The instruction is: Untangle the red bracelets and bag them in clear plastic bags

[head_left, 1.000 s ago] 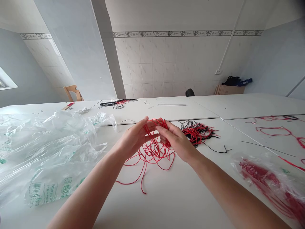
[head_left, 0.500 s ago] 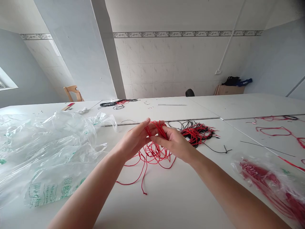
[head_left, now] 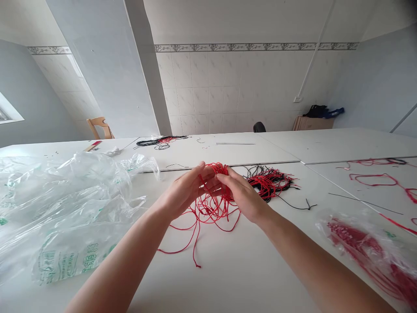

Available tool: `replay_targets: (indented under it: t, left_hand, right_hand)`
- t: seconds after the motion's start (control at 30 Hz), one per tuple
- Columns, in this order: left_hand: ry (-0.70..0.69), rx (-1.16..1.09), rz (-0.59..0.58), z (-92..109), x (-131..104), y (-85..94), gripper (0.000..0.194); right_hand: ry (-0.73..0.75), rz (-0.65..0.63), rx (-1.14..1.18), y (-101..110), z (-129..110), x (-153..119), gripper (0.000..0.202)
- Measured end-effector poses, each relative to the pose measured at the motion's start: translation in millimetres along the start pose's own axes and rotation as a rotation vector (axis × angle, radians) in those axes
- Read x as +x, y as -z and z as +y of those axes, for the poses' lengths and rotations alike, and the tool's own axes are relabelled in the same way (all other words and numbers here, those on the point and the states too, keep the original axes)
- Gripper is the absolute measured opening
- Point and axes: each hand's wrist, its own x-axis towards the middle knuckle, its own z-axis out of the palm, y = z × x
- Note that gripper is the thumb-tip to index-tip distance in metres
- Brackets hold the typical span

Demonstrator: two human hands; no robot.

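A bundle of thin red cords (head_left: 213, 208) hangs in loops from between my hands, above the white table. My left hand (head_left: 184, 189) has its fingers curled under and behind the cords, with the thumb raised at the front. From the right, my right hand (head_left: 243, 193) pinches the gathered strands between thumb and fingers. Loose cord ends trail down toward the near side, one of them with a small knot. Some fingertips are hidden behind the strands.
Crumpled clear plastic bags (head_left: 84, 208) cover the left side. Behind my right hand lies a pile of red and black cords (head_left: 273, 182). A plastic bag of red cords (head_left: 368, 252) sits at right. Farther back are black cords (head_left: 153, 142) and a ruler (head_left: 236, 143).
My right hand's fingers have shifted on the red cords, and its thumb is higher. More strands now hang beside the right palm. My left hand stays nearly in place.
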Motion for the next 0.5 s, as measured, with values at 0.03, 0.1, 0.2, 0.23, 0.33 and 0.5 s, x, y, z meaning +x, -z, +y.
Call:
replay_targets:
  t: [0.03,0.1,0.2,0.23,0.33,0.5]
  left_hand:
    - [0.001,0.010,-0.008,0.1,-0.2,-0.4,0.046]
    - [-0.002,0.037,-0.024,-0.1,-0.5,-0.9,0.050]
    - [-0.019,0.057,-0.027,-1.6,-0.4,-0.1,0.051]
    - [-0.023,0.059,-0.021,-2.5,-0.3,0.5,0.050]
    - [-0.010,0.084,-0.026,-4.9,-0.3,2.4,0.049]
    - [0.020,0.204,-0.015,-0.7,-2.5,3.4,0.048]
  right_hand:
    - [-0.009,-0.004,0.013,0.3,0.2,-0.1,0.020]
    - [-0.029,-0.020,0.004,0.7,-0.1,-0.7,0.023]
    - [-0.039,-0.044,-0.099,1.0,-2.7,-2.3,0.030]
    - [-0.036,-0.051,-0.141,1.1,-3.7,-2.9,0.031]
    - [-0.026,-0.057,-0.226,1.9,-5.5,-3.6,0.033]
    - [0.008,-0.004,-0.178,5.5,-4.7,-1.6,0.033]
